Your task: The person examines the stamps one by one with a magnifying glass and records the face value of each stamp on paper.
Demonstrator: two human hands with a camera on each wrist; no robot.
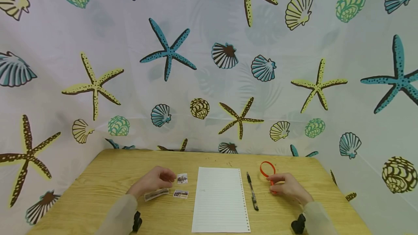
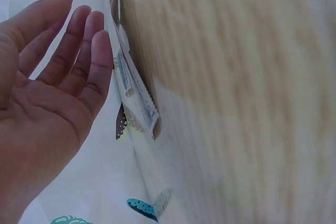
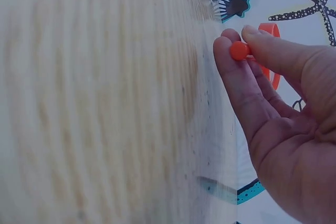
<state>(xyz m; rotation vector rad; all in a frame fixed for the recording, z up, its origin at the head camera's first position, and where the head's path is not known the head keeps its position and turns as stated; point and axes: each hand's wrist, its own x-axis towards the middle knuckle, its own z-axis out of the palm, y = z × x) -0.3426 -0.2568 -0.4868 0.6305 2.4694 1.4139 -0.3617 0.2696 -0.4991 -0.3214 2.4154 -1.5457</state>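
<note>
My right hand (image 1: 290,188) pinches the handle of a red magnifying glass (image 1: 267,169), its round rim tilted up and away. In the right wrist view the rounded handle end (image 3: 240,51) sticks out between thumb and fingers. My left hand (image 1: 155,180) holds nothing; its fingers are loosely bent above the table, beside small printed pictures. One picture (image 1: 182,178) lies by the fingertips, another (image 1: 181,194) nearer me. A longer, slightly curled picture strip (image 1: 156,194) lies below the left hand.
A lined sheet (image 1: 220,206) with a holed right edge and faint writing lies mid-table. To its right is a black pen (image 1: 252,191). The wooden table (image 1: 107,180) meets a cloth backdrop (image 1: 202,82) printed with shells and starfish at its back and sides.
</note>
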